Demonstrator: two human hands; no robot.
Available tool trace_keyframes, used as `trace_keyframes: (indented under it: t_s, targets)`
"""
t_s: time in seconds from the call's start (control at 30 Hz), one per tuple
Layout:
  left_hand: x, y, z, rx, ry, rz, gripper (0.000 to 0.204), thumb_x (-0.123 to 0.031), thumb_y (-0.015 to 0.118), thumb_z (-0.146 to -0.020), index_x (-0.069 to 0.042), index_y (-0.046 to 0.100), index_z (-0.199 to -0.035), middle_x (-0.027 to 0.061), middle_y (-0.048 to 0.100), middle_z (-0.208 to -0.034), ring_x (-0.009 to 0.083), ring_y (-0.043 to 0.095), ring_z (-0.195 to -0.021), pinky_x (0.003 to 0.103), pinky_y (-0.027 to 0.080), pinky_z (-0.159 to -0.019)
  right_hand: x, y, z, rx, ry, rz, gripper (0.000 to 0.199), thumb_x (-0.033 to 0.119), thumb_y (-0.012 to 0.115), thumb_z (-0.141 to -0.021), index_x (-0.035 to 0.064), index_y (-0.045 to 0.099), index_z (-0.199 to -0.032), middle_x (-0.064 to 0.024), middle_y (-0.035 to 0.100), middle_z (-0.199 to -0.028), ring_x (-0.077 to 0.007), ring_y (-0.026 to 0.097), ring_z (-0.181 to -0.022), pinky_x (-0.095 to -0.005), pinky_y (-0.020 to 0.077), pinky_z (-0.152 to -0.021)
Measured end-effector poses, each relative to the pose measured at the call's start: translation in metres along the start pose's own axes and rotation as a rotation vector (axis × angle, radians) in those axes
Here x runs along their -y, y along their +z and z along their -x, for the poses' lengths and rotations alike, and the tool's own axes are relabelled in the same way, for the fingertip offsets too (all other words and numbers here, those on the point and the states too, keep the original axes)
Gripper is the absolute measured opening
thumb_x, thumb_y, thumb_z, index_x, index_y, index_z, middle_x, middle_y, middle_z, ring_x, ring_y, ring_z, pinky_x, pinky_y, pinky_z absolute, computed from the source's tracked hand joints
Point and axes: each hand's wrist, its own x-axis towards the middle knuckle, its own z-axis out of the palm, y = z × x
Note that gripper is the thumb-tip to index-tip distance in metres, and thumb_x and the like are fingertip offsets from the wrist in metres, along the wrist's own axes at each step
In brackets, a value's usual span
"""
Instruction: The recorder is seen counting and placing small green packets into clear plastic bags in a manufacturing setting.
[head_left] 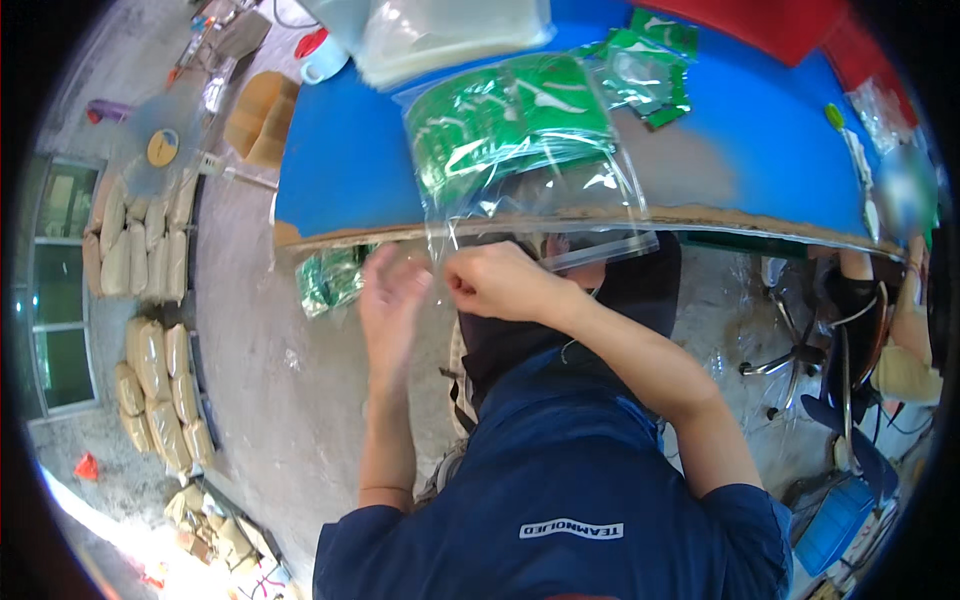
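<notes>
A clear plastic bag (625,190) with a stack of flat green packets (515,115) inside lies on the blue tabletop (340,165). Its near end hangs over the table's front edge. My right hand (505,283) is closed at the bag's near left corner, fingers curled and pressed together. The fingertips are partly hidden. To its left my left hand (393,300) is raised, fingers apart and slightly blurred, with nothing visible in it. A bundle of green packets (330,280) shows below the table edge, beyond my left hand.
Loose green packets (650,70) lie at the table's back right, near a red container (760,25). Clear plastic bags (450,35) are stacked at the back, beside a white mug (322,60). Brown sacks (150,380) stand at left; a wheeled chair (795,355) and another person (905,330) are right.
</notes>
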Motion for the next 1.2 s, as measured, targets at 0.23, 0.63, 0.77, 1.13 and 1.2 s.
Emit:
trace_keyframes:
  t_s: [0.23,0.63,0.77,1.13,1.2]
  targets:
    - [-0.011,0.096,-0.159,0.197,0.231,-0.452,0.086,-0.056,0.058,-0.094,-0.006,0.025,-0.156,0.0275,0.016,-0.161,0.0349,0.014,-0.152,0.046,0.015,-0.121,0.003,-0.009,0.035,-0.057,-0.074,0.083,0.009,0.01,0.068,-0.077,0.0044,0.061,-0.079,-0.013,0.063,-0.071,-0.0318,0.064,-0.065,-0.0417,0.0507,-0.061]
    - [-0.008,0.097,-0.171,0.197,0.253,-0.435,0.086,-0.047,0.073,-0.087,-0.008,0.034,-0.153,0.0254,0.019,-0.161,0.0339,0.019,-0.15,0.043,0.022,-0.12,-0.106,-0.158,0.483,-1.991,0.822,-1.018,0.018,0.029,0.061,-0.099,0.0112,0.061,-0.099,0.0041,0.048,-0.07,-0.007,0.043,-0.059,-0.0216,0.0365,-0.052]
    - [0.01,0.07,-0.162,0.022,0.449,-0.475,0.059,-0.028,0.068,-0.095,0.004,0.048,-0.141,0.0176,0.05,-0.144,0.0247,0.049,-0.13,0.034,0.039,-0.108,-0.072,-0.155,0.308,-1.355,0.794,-0.28,0.026,0.027,0.067,-0.097,0.0023,0.067,-0.106,0.0008,0.063,-0.087,-0.0082,0.057,-0.078,-0.0235,0.0469,-0.068]
    - [0.044,0.015,-0.047,-0.016,0.972,-0.786,0.03,0.009,0.061,-0.082,-0.005,0.073,-0.106,0.0129,0.065,-0.118,0.0314,0.062,-0.113,0.038,0.049,-0.095,-0.06,-0.159,0.127,-0.376,-0.122,0.735,0.029,0.003,0.068,-0.074,0.007,0.067,-0.102,-0.0104,0.062,-0.115,-0.0311,0.061,-0.104,-0.0418,0.0502,-0.087]
    - [0.036,0.015,-0.042,0.049,1.087,-0.791,0.035,0.009,0.065,-0.075,-0.01,0.075,-0.103,0.0101,0.066,-0.116,0.0299,0.064,-0.11,0.041,0.05,-0.093,-0.06,-0.158,0.128,-0.346,-0.125,0.728,0.027,0.003,0.069,-0.074,0.007,0.066,-0.101,-0.01,0.062,-0.114,-0.0311,0.062,-0.103,-0.0419,0.0501,-0.086]
